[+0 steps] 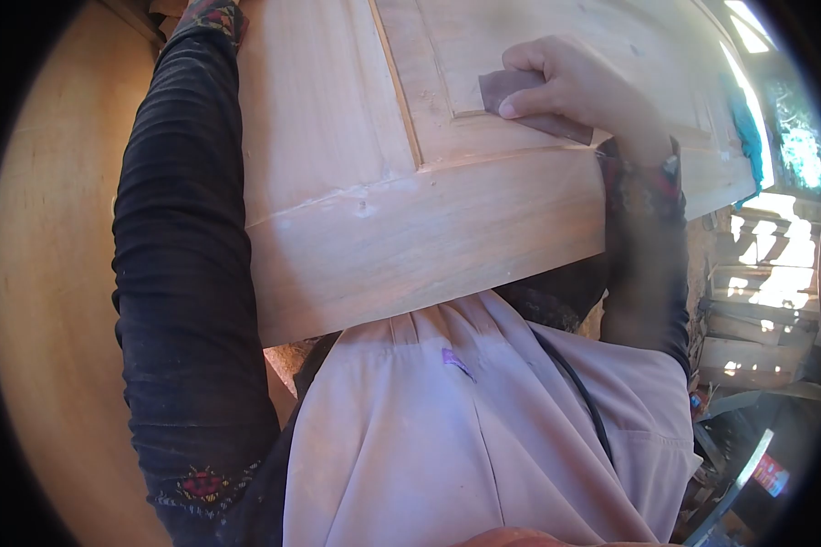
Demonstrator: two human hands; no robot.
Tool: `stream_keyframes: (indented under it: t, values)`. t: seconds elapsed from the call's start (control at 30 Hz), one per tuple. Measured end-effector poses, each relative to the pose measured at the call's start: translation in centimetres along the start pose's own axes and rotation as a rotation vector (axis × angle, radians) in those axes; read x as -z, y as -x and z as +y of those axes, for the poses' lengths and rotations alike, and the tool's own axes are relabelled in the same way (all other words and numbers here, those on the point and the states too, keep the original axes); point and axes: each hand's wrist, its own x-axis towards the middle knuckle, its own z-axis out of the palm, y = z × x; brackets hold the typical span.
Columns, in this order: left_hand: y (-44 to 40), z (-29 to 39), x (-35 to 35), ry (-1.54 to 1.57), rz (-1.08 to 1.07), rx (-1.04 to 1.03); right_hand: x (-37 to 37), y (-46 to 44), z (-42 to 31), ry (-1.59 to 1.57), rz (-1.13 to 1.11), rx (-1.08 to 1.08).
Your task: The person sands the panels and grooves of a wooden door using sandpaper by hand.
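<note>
My right hand (579, 87) is closed around a folded piece of brown sandpaper (556, 127), the thumb on top of it. The sandpaper lies against a panelled wooden door (429, 223), close to the edge of a recessed panel. My left arm in a dark sleeve (187, 228) stretches up along the door's left side. Its patterned cuff reaches the top edge of the view, and the left hand itself is out of sight.
A plain wooden board (55, 273) stands at the left. Stacked wood pieces (762, 283) lie in patchy sunlight at the right. A teal cloth (748, 137) hangs by the door's far right edge. A light apron (483, 428) covers my front.
</note>
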Motion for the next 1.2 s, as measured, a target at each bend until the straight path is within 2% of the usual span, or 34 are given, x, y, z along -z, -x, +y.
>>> stream_keyframes:
  t: [0.1, 0.2, 0.3, 0.4, 0.5, 0.6, 0.7, 0.8, 0.9, 1.0, 1.1, 1.13, 1.2]
  values:
    - [-0.1, 0.2, -0.3, 0.026, -0.014, 0.018, -0.9, -0.5, -1.4, 0.028, 0.167, 0.213]
    - [-0.3, 0.3, -0.3, 0.045, -0.021, 0.037, -1.1, -1.3, -1.5, 0.028, 0.212, 0.270]
    - [0.1, -0.2, 0.2, 0.051, -0.022, 0.055, 1.0, 0.3, -0.7, 0.143, 0.014, -0.090]
    - [0.0, 0.0, 0.1, 0.075, -0.028, 0.073, -0.7, 0.1, -1.4, -0.006, 0.167, 0.161]
    - [-0.1, 0.4, 0.3, 0.091, -0.035, 0.081, -3.9, -1.8, -1.9, 0.024, 0.407, 0.529]
    - [0.1, 0.4, 0.3, 0.101, -0.041, 0.089, -1.7, -1.0, -1.5, 0.044, 0.213, 0.309]
    - [0.2, 0.3, 0.3, 0.113, -0.046, 0.102, 0.9, 0.0, 0.0, 0.131, -0.043, -0.071]
    - [0.0, 0.2, -0.1, 0.124, -0.058, 0.111, -2.0, -1.2, -1.8, 0.057, 0.200, 0.387]
    - [-0.5, -0.2, -0.7, 0.141, -0.063, 0.136, -2.3, -1.5, -3.7, 0.027, 0.165, 0.301]
    - [-1.3, -0.8, -1.1, 0.174, -0.069, 0.169, -1.7, -0.2, 0.1, 0.126, 0.324, 0.306]
    - [-2.4, -2.2, -1.8, 0.137, -0.110, 0.165, 2.0, 3.8, 4.0, -0.016, 0.140, -0.173]
    - [-3.6, -3.6, -2.6, 0.007, -0.185, 0.138, 2.6, 5.1, 6.4, -0.076, 0.171, -0.236]
    - [-4.2, -3.8, -3.1, 0.013, -0.160, 0.150, 3.1, 7.0, 9.9, -0.195, 0.233, -0.354]
